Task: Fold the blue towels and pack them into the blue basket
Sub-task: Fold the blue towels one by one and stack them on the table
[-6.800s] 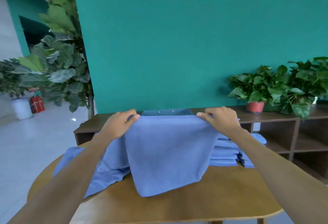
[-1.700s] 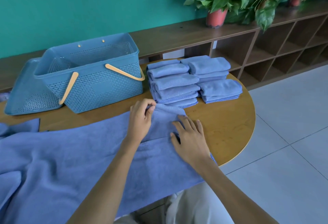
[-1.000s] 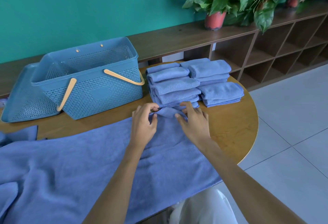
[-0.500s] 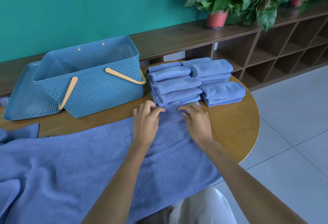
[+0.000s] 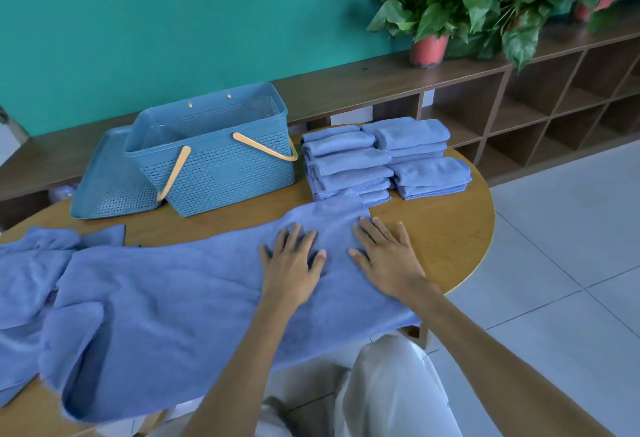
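Here, both hands are laid flat on the towel [image 5: 180, 298], palms down, nothing being gripped or pinched. The fingers [image 5: 294, 237] of the left hand [image 5: 291, 270] are straight and spread apart, with the thumb held out to the side, and are pressed onto the cloth. The right hand [image 5: 386, 263] is placed just beside it, its fingers likewise straight and fanned, pointed away from the person; its outer fingers are seen near the towel's right edge, and whether the little finger rests on cloth or on the table [image 5: 446, 228] cannot be told.

The towel is spread lengthwise across the round wooden table, from the far left to the right, where a narrowed end is laid up against the stacks [image 5: 381, 159]. Its near edge is draped over the table rim. On the left the cloth is rumpled and doubled in loose folds; under the hands it is smoothed flat.

The stacks of folded blue towels are set in two piles side by side at the table's far right. Just left of them the basket [image 5: 214, 173] is stood upright, its pale handles dropped outward, with no towels seen inside. A blue lid [image 5: 107, 180] is leaned against its left side.
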